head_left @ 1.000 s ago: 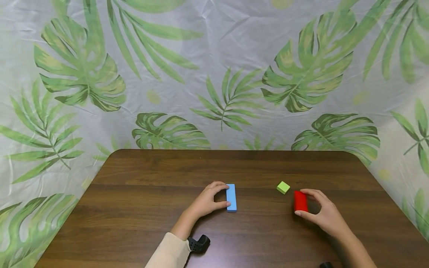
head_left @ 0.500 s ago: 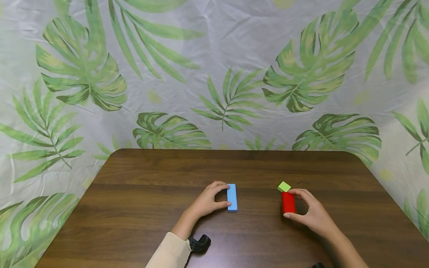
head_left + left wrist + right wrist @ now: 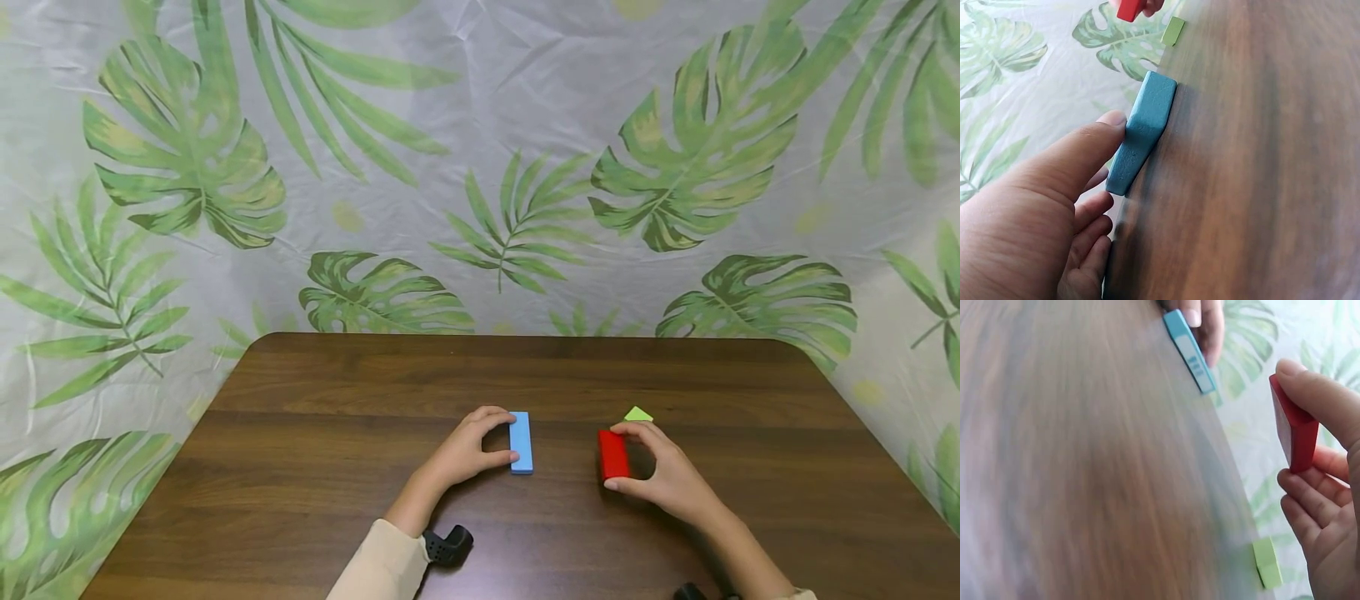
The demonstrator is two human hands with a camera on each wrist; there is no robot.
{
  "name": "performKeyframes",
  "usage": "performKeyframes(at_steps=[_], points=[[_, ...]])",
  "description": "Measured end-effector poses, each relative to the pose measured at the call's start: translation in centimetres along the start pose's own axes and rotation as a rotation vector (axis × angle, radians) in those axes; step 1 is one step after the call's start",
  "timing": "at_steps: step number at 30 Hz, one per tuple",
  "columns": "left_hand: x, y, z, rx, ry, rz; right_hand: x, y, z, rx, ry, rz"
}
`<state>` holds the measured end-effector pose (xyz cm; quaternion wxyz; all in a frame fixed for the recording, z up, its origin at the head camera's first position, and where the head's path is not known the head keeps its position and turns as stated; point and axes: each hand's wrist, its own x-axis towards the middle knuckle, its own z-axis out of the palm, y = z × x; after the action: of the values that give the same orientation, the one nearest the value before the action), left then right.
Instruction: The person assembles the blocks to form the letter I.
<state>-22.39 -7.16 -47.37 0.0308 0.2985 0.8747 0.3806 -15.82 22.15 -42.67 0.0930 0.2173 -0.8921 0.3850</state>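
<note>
A long light-blue block (image 3: 521,443) lies on the table, its long side running away from me. At its left side, my left hand (image 3: 471,448) holds it between thumb and fingertips, as the left wrist view also shows on the blue block (image 3: 1141,131). My right hand (image 3: 670,477) pinches a red block (image 3: 613,455) by its two ends, thumb near and fingers far. In the right wrist view the red block (image 3: 1297,431) is raised off the tabletop. Behind the right hand sits a small lime-green block (image 3: 637,414), partly hidden by the fingers in the head view.
The dark wooden table (image 3: 337,383) has rounded far corners. A leaf-printed cloth (image 3: 480,167) hangs behind and beside it. A black wrist device (image 3: 448,546) is on the left wrist; another black piece (image 3: 688,591) shows by the right forearm.
My right hand has carried the red block leftward, past the front of the green block and closer to the blue one. The left hand and blue block have stayed put.
</note>
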Motion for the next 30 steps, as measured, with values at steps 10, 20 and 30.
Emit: performKeyframes(at_steps=[10, 20, 30], points=[[0.1, 0.0, 0.0, 0.003, 0.005, 0.009, 0.6, 1.1, 1.9, 0.030, -0.024, -0.055], [0.1, -0.1, 0.0, 0.007, 0.009, 0.014, 1.0, 2.8, 3.7, 0.055, -0.057, -0.082], [0.1, -0.2, 0.1, 0.014, 0.014, 0.016, 1.3, -0.8, 3.5, 0.090, -0.101, -0.056]])
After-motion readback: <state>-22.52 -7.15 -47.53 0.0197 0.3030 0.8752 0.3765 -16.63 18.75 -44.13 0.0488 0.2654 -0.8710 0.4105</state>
